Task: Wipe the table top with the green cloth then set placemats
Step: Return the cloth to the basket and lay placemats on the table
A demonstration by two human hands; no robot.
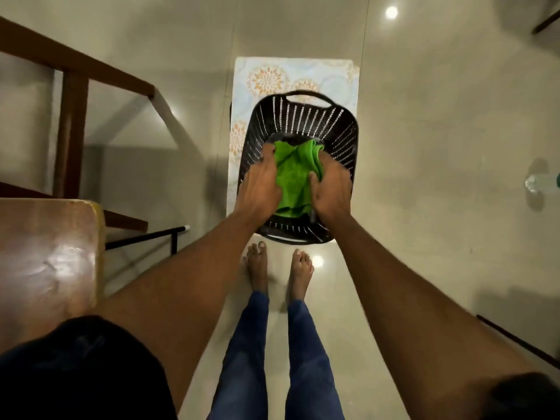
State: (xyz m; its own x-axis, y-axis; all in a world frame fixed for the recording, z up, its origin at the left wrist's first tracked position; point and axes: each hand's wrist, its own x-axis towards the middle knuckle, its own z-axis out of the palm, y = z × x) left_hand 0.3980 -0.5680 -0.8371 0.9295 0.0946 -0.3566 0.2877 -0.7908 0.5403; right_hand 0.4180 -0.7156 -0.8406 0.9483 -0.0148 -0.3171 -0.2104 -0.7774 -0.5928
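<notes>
Reaching down into the black slotted basket (339,131), I have both hands on the green cloth (292,177), which lies bunched in the basket's bottom. My left hand (260,183) presses against the cloth's left side with the fingers curled down into the folds; my right hand (331,186) closes on the right edge, thumb laid over the fabric, though the fingertips are buried under the cloth and I cannot tell how firm the pinch is. The basket stands on the floor, on a floral patterned sheet (272,77) that may be one of the placemats, I can't be sure. The wooden table top (45,253) shows at my lower left, well apart from the basket. I judge this as the fetch step, with wiping not yet begun. The risks from here: the cloth is crumpled, so lifting by one loose fold could let the rest trail and snag on the basket's slots or drag across the floor. Something dark lies beneath the cloth, and a deep grab might haul it up too. A light basket could also tip or slide on that smooth sheet if I pull at an angle.
</notes>
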